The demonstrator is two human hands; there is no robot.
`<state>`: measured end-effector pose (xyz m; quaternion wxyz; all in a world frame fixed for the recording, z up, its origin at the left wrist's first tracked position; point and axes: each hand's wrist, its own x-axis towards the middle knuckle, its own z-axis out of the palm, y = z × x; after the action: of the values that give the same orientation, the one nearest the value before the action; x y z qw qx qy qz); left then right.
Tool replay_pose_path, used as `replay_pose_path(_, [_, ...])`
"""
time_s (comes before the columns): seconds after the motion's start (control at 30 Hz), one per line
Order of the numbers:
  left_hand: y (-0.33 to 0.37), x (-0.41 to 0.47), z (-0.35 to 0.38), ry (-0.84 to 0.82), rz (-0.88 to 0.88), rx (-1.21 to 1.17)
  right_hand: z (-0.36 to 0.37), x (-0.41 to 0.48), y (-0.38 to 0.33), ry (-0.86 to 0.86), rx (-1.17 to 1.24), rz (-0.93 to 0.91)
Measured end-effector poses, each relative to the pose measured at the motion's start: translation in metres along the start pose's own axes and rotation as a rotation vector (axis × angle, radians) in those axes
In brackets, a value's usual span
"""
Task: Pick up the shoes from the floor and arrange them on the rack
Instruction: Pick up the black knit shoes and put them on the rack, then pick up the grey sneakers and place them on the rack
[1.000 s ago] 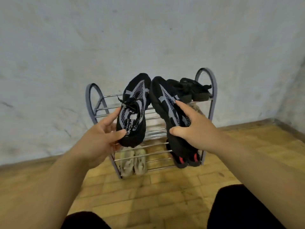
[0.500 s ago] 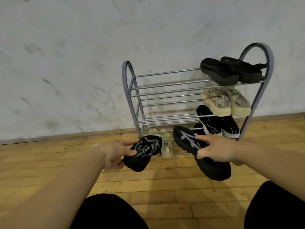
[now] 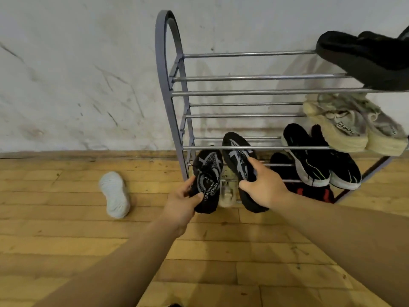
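Black knit shoe (image 3: 208, 178): held by left hand (image 3: 182, 202), fingers curled round its heel, at the rack's (image 3: 168, 85) bottom-left corner. Matching shoe (image 3: 238, 159): gripped by right hand (image 3: 265, 188), toe behind a lower rail. Neither set down yet. White shoe (image 3: 115, 193): floor, left of rack, uncollected. Rack's right end: black slippers (image 3: 365, 58), cream sneakers (image 3: 345, 127), black-and-white sneakers (image 3: 314, 160), shelved. Rack's left half: bare rails, room judged ample
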<state>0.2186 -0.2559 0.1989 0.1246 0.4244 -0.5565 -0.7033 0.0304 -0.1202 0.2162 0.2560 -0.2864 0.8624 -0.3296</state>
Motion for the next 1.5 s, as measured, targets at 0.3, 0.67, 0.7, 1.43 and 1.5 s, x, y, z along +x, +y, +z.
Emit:
replay_pose_path(0.3, [0.007,0.106,0.041,0.18,0.183,0.684,0.035,0.115,0.004,0.105,-0.003,0.014])
replay_pose_path(0.67, [-0.025,0.105,0.039,0.259,0.268,1.231,0.034,0.092,0.042,0.051,-0.1,-0.21])
replay_pose_path(0.7, [-0.024,0.104,0.039,0.263,0.268,1.239,0.037,0.09,0.039,0.054,-0.098,-0.205])
replay_pose_path(1.43, [-0.057,-0.026,-0.066,0.434,0.336,0.867,0.055,-0.026,-0.04,-0.257,-0.281,-0.361])
replay_pose_path(1.5, [-0.074,-0.068,-0.095,0.507,0.247,0.82,0.062,-0.044,-0.085,-0.426,-0.326,-0.427])
